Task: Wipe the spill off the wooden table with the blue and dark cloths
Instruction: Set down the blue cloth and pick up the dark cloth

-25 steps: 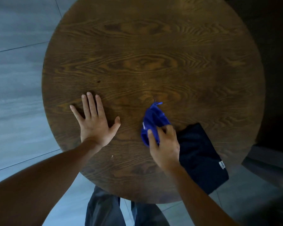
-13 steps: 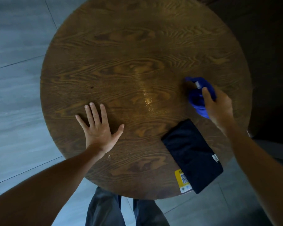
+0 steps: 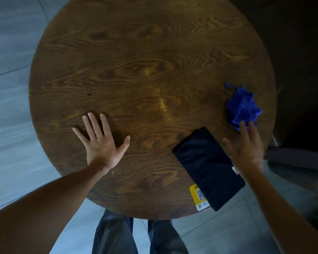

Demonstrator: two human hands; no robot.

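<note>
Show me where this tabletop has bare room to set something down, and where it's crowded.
Free: the far half of the wooden table and the left rim beyond the left hand. The centre is bare of objects but holds a wet streak. Crowded: the near-right edge, with the dark cloth, blue cloth, right hand and a yellow sticker.

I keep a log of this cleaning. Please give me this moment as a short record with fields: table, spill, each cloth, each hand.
table: round, wooden
spill: wet shine near the middle
blue cloth: crumpled, near the right edge
dark cloth: folded flat, near edge, one corner over the rim
sticker: yellow, partly under the dark cloth
left hand: flat on the table, fingers spread, no grip
right hand: open, fingertips at the blue cloth, no grip
</note>
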